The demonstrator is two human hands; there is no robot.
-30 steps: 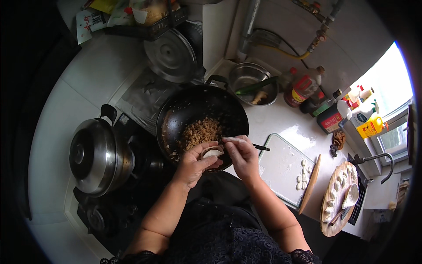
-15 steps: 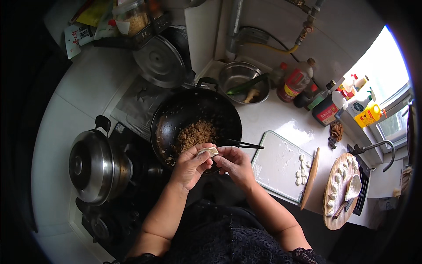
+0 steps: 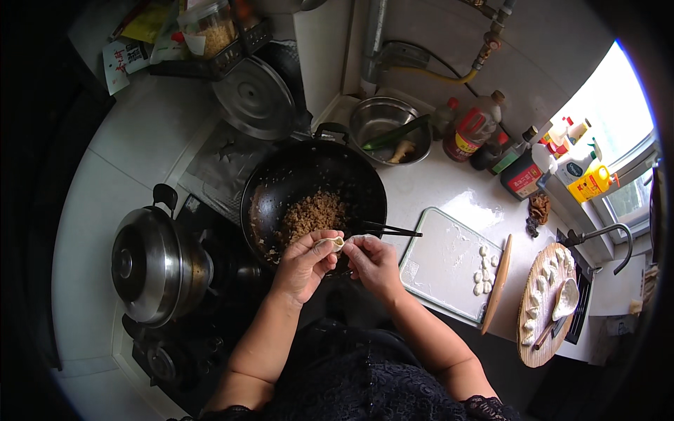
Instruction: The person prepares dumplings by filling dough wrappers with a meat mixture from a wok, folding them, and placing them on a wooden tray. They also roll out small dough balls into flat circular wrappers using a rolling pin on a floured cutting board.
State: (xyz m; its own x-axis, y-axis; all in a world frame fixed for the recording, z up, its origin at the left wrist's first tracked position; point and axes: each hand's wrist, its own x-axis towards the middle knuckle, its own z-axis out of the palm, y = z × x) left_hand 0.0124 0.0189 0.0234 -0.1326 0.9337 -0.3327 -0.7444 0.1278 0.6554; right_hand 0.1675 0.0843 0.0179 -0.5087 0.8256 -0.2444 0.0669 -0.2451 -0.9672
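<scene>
Over the near rim of a black wok (image 3: 316,165), my left hand (image 3: 300,268) holds a partly closed dumpling (image 3: 338,243) between thumb and fingers. My right hand (image 3: 375,266) pinches the right end of its wrapper, fingertips pressed together. The side facing up still shows a small gap in the dough. Below and beyond the hands, crumbly brown filling (image 3: 314,212) lies in the wok. Dark chopsticks (image 3: 394,230) rest across its right rim. To the right, a cutting board (image 3: 437,263) holds several small dough pieces (image 3: 483,275), beside a wooden rolling pin (image 3: 498,284).
A round wooden board (image 3: 528,344) at right carries several dumplings (image 3: 535,297), a pale scoop-shaped bowl (image 3: 566,300) and a dark-handled utensil. A lidded steel pot (image 3: 144,266) sits left. Beyond are a metal bowl (image 3: 381,112) with a cucumber, bottles (image 3: 478,128) and a faucet (image 3: 607,230).
The dumpling has turned slightly between my fingers, and its opening now looks smaller and rounder. My right fingers have shifted a little along its edge.
</scene>
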